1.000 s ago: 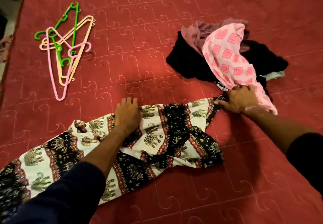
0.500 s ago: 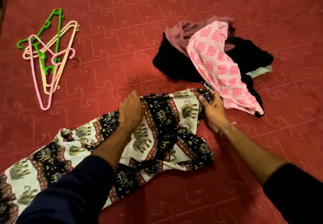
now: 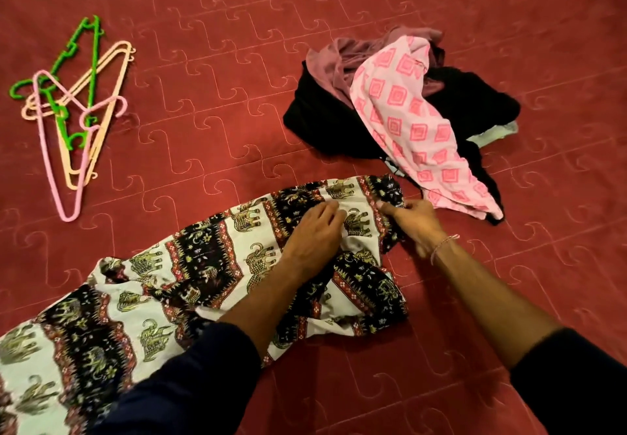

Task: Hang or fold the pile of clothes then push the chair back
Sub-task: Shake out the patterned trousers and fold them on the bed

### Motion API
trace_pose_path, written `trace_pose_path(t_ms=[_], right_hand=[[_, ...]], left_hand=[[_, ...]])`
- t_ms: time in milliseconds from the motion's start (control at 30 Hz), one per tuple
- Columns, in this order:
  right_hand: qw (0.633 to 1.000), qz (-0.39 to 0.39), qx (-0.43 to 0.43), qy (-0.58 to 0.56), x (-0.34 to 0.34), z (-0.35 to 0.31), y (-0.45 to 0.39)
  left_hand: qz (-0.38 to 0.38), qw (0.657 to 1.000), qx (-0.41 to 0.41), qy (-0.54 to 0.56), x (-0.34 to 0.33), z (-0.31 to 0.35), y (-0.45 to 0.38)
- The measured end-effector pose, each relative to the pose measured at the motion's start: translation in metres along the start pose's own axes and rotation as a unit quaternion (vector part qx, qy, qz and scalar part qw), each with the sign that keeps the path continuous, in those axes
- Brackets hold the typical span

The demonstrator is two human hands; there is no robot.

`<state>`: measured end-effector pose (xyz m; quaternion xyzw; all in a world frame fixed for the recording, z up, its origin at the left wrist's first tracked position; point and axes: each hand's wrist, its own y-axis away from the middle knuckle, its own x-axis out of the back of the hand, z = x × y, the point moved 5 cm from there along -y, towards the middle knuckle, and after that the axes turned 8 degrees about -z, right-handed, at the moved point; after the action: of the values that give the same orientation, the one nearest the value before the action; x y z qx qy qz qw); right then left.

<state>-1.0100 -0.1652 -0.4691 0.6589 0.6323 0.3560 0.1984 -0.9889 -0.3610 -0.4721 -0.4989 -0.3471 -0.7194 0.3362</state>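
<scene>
Left hand (image 3: 314,234) shifted right, both pinching trousers (image 3: 217,265)

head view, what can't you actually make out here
- Elephant-print garment: its lower left runs off the frame edge, and the forearms cover its middle.
- Clothes pile: the pink patterned cloth hides what lies beneath.
- Left hand: fingertips tucked into the fabric, so its grip is unclear.
- Right hand: blurred.
- Chair: out of view.
</scene>
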Motion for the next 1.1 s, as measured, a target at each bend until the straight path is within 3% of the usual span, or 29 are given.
trace_pose_path(t_ms=[67,133,233,333,467,533,600,700,800,867,933,967,1033,1100], right_hand=[[0.997,-0.062,0.039,-0.033,0.003,-0.010,0.000],[0.986,-0.064,0.146,-0.041,0.010,-0.026,-0.001],[0.945,0.004,0.279,0.169,0.016,-0.037,-0.008],[0.944,0.015,0.211,0.252,0.016,-0.031,-0.014],[0.990,0.012,0.099,0.095,0.022,-0.011,-0.003],[0.997,-0.061,0.034,0.032,0.029,0.005,0.006],[0.982,-0.182,-0.020,0.048,0.030,0.023,0.021],[0.957,-0.272,0.034,0.100,0.032,0.035,0.030],[0.964,-0.243,0.102,-0.043,0.039,0.035,0.038],[0.976,-0.184,0.107,-0.048,0.045,0.038,0.044],[0.988,-0.062,0.098,0.105,0.053,0.043,0.047],[0.972,0.002,0.089,0.218,0.058,0.047,0.046],[0.912,0.079,0.033,0.402,0.064,0.056,0.048],[0.864,0.097,0.014,0.493,0.066,0.061,0.046]], left_hand=[[-0.006,1.000,0.013,0.006,-0.003,-0.001,0.002],[-0.013,0.999,0.029,0.013,-0.006,-0.003,0.003],[-0.062,0.996,0.065,0.005,-0.015,-0.014,0.001],[-0.079,0.992,0.093,-0.015,-0.016,-0.019,-0.003],[-0.086,0.991,0.103,0.000,-0.013,-0.009,-0.012],[-0.090,0.990,0.108,-0.001,-0.011,-0.003,-0.019],[-0.092,0.988,0.121,-0.003,-0.010,-0.002,-0.024],[-0.096,0.987,0.130,-0.008,-0.010,0.001,-0.027],[-0.098,0.986,0.132,-0.011,-0.010,0.002,-0.025],[-0.100,0.986,0.132,-0.007,-0.010,0.002,-0.025],[-0.107,0.986,0.126,-0.020,-0.011,0.002,-0.025],[-0.112,0.986,0.121,-0.029,-0.011,0.003,-0.025],[-0.117,0.986,0.114,-0.035,-0.012,0.005,-0.025],[-0.114,0.986,0.117,-0.036,-0.009,0.010,-0.026]])
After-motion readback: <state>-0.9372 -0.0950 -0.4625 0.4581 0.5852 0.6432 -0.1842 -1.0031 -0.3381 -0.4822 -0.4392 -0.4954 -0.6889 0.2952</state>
